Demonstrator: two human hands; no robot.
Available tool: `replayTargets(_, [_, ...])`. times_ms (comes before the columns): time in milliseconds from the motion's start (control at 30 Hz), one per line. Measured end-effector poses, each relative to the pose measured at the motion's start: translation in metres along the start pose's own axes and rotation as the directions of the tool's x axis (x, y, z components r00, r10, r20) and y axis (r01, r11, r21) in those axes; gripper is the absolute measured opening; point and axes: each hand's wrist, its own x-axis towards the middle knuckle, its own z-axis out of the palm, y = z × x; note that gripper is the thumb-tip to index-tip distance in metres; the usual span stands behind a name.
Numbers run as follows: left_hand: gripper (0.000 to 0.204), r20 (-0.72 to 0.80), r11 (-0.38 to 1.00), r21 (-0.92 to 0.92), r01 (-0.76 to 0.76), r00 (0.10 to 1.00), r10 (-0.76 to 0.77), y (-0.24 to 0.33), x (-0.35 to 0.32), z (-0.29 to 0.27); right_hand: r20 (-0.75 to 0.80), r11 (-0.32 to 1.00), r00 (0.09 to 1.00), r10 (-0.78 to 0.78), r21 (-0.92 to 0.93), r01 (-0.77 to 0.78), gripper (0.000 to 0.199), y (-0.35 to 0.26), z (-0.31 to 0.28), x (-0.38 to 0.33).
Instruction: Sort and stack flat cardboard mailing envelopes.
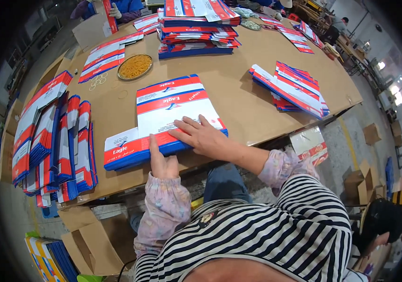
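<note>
A stack of flat printed cartons [166, 113], red, white and blue, lies near the front edge of the table before me. My left hand [163, 162] grips its near edge, the thumb over the top and the other fingers hidden below. On the near part of the top carton rests my right hand [201, 137], palm down with fingers stretched out. A round dish of yellow rubber bands [135, 66] sits beyond the stack to the left, with a few loose pale bands [98, 81] beside it.
Bundled flat cartons [53, 141] lean at the table's left edge. Another loose pile [299, 91] lies to the right, and a tall stack [198, 35] stands at the back. A co-worker's gloved hand [115, 11] shows at the far left. An open cardboard box [93, 244] stands below.
</note>
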Motion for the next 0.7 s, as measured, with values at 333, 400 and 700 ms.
replayTargets(333, [0.049, 0.129, 0.887, 0.183, 0.425, 0.884, -0.450, 0.045, -0.078, -0.026, 0.074, 0.986, 0.997, 0.014, 0.163, -0.025, 0.086, -0.003, -0.009, -0.015])
replayTargets(400, [0.044, 0.393, 0.818, 0.353, 0.454, 0.722, -0.570, 0.071, -0.109, 0.004, 0.125, 0.982, 0.991, 0.040, 0.178, -0.062, 0.087, -0.003, -0.009, -0.014])
replayTargets(700, [0.036, 0.728, -0.494, 0.604, -0.625, 0.685, 0.023, 0.139, -0.001, 0.006, 0.073, 0.983, 0.996, 0.041, 0.173, -0.053, 0.076, -0.004, -0.009, -0.013])
